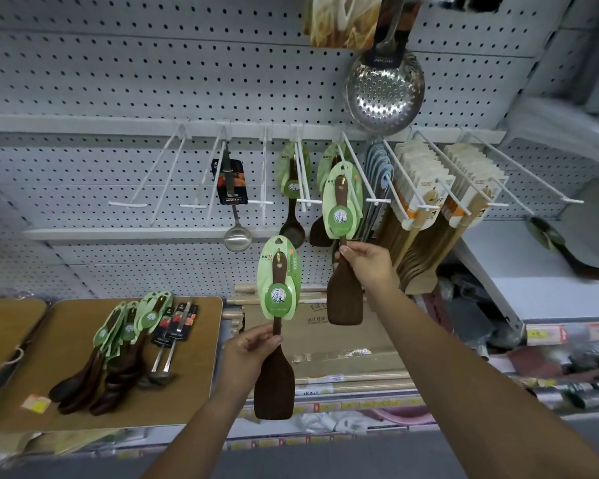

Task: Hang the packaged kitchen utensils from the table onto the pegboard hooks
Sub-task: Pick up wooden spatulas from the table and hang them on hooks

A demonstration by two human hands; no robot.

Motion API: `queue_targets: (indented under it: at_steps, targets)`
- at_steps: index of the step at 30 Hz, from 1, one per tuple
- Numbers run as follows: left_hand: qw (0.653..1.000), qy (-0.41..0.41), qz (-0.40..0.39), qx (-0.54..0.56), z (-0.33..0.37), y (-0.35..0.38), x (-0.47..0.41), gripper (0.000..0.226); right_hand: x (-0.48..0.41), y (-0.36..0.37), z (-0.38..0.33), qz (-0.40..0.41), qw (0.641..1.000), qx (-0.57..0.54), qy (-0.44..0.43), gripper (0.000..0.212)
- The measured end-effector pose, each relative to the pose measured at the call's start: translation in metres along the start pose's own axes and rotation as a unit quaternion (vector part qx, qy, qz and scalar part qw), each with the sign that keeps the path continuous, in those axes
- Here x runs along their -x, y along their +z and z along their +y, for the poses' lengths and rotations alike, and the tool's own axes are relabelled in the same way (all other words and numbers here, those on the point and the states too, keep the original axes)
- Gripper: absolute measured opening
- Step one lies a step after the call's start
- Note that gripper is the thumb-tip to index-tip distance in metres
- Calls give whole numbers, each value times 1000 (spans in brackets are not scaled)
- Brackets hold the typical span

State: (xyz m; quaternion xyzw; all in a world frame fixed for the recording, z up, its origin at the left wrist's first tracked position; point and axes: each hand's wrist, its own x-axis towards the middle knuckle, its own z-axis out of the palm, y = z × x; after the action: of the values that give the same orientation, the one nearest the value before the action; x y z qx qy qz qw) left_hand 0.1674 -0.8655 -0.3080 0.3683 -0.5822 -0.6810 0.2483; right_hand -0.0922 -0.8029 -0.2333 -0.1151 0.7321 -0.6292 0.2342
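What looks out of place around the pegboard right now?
A dark wooden utensil lies loose on the white shelf at far right instead of hanging. Nothing else stands out.

Both arms are stretched out front. Left grip (253, 347) is curled round the lower spatula (274, 392), right grip (367, 261), raised higher, round the upper spatula (344, 299).

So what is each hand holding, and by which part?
The left hand grips the lower spatula by its handle, below the green card; the right hand grips the raised spatula likewise.
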Motion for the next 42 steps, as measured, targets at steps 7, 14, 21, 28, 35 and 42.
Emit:
queue_targets:
  at_steps: [7, 14, 21, 28, 35, 42]
  targets:
    - [1000, -11, -3, -3, -8, -12, -16, 25, -50, 30, -26, 12, 1000, -8, 13, 20]
    - [1000, -13, -6, -24, -8, -13, -23, 23, -95, 42, -17, 21, 999, 21, 31, 9]
    - [999, -2, 13, -43, 1, -4, -19, 25, -129, 53, 2, -4, 996, 92, 18, 24]
    - [999, -10, 40, -18, 6, 14, -14, 23, -98, 53, -7, -36, 989, 139, 35, 43]
    - [999, -23, 29, 0, 9, 35, -12, 20, -24, 30, -2, -176, 982, 5, 68, 23]
    - [1000, -15, 18, 17, 20, 63, -9, 21, 24, -3, -7, -213, 973, -72, 44, 21]
